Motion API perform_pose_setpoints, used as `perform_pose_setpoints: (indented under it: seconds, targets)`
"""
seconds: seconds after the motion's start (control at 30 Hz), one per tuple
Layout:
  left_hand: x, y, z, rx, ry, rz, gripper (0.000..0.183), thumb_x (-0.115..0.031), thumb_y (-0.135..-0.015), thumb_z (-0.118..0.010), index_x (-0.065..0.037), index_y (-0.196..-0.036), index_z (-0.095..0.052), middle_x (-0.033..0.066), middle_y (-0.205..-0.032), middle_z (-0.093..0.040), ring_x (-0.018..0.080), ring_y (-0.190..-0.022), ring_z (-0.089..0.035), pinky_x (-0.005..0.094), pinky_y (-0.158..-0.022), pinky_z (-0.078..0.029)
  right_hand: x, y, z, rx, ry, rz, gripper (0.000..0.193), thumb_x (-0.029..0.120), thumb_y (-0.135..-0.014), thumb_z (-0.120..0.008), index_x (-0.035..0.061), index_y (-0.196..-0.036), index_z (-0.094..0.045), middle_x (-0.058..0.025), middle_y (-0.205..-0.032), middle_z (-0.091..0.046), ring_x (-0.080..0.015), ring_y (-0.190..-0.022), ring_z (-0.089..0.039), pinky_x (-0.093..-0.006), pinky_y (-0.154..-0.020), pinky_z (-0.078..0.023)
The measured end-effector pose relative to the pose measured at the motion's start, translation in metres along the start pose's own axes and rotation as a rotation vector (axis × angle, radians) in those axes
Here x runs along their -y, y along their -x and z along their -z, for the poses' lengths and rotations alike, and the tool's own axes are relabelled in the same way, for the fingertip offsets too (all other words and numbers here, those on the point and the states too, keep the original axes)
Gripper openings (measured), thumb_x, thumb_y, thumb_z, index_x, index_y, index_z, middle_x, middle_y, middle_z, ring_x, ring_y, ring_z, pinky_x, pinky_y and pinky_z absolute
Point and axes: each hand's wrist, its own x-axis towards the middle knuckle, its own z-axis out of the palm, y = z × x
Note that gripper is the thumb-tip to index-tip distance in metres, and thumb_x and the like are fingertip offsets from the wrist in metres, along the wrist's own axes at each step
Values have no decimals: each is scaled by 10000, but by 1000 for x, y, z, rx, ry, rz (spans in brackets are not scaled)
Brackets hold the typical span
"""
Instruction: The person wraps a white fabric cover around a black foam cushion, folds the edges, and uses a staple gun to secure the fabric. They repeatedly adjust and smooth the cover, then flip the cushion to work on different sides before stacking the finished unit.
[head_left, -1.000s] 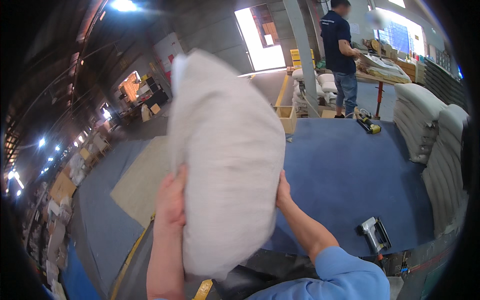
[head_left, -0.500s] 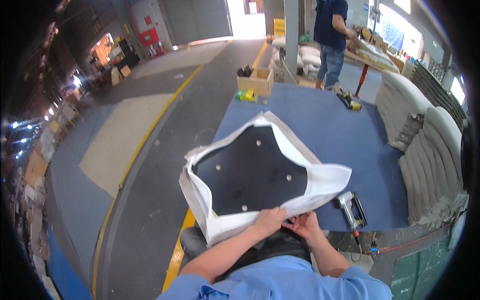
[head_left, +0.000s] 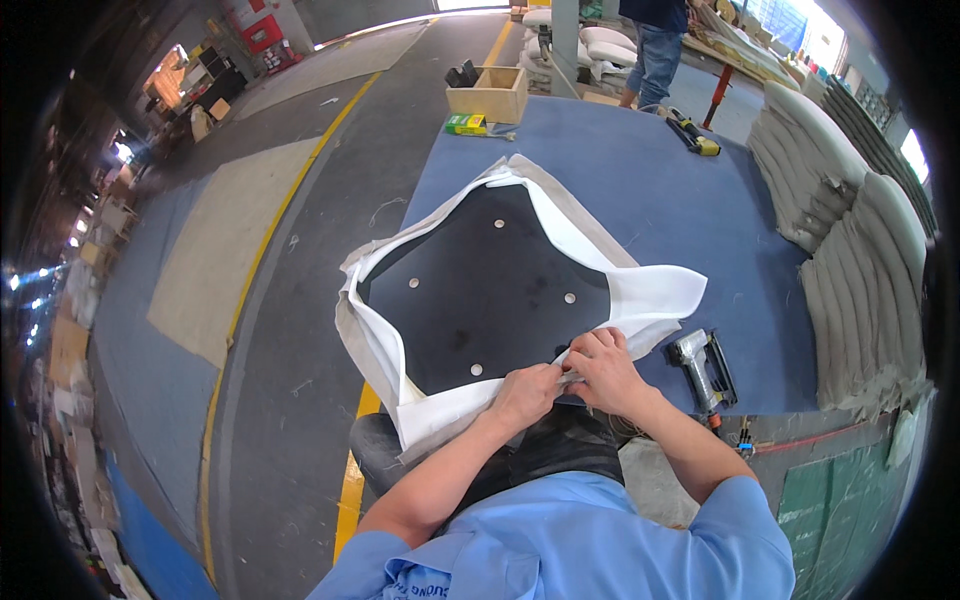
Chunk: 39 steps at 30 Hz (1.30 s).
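A black seat panel (head_left: 480, 290) with several small round metal-rimmed holes lies face up at the near edge of the table. White foam padding (head_left: 655, 290) rises around its rim, and a grey fabric cover (head_left: 352, 325) shows outside the foam. At the near edge, my left hand (head_left: 525, 395) is closed on the folded border of the fabric and foam. Right beside it, my right hand (head_left: 607, 370) pinches the same border, fingertips over the white foam. A silver staple gun (head_left: 700, 368) with a hose lies to the right of the panel.
The blue-covered table (head_left: 740, 260) carries stacked padded grey covers (head_left: 865, 290) at right. Toward the back are a wooden box (head_left: 488, 100), a small green-yellow box (head_left: 466, 125) and a yellow-black tool (head_left: 694, 135). A person (head_left: 655, 60) stands beyond the table.
The view has tilted down, so the table appears higher. My right hand has come from below the near edge up onto the border; my left hand has slid down over the edge.
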Motion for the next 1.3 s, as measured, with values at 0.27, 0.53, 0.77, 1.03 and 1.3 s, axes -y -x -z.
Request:
perform_pose_setpoints:
  seconds: [0.27,0.53,0.77,1.03,1.3]
  targets:
    - [-2,-5,8,-59,82,176,165,-189,-967,-667,-32,-915,-661,177,-892,-700,400,-844,-689,493,-721,-530,-17,-30,-19,240,-87,-174,204,258,-681,-863,149,-824,-767,-37,-1056,-655,-282,-1109,-564,-462,-1001,-384]
    - [-17,-14,20,89,-257,284,292,-360,-925,-751,-75,-909,-695,146,-931,-726,367,-922,-684,506,-798,-502,-21,-41,-33,308,-31,-266,215,270,-668,-861,150,-815,-759,-45,-1024,-662,-287,-1096,-575,-477,-978,-385]
    - [-10,-13,23,123,-403,238,291,-400,-899,-768,-124,-991,-767,111,-940,-688,335,-976,-627,510,-824,-446,-19,-53,-25,401,-50,-305,233,317,-684,-864,174,-848,-782,-44,-1043,-679,-291,-1119,-589,-506,-959,-409]
    - [-5,-19,15,69,-382,282,237,-385,-923,-723,-152,-936,-762,97,-930,-690,350,-975,-626,526,-823,-435,-25,-56,-22,429,-59,-311,236,325,-791,-820,170,-969,-817,-81,-1129,-689,-318,-1178,-593,-535,-976,-442]
    - [-1,-14,14,20,-365,326,226,-349,-933,-712,-133,-896,-768,87,-890,-725,321,-952,-639,493,-860,-427,-59,37,59,-496,-561,-573,116,109,-941,-750,12,-1003,-737,-75,-952,-741,-167,-897,-693,-321,-820,-546]
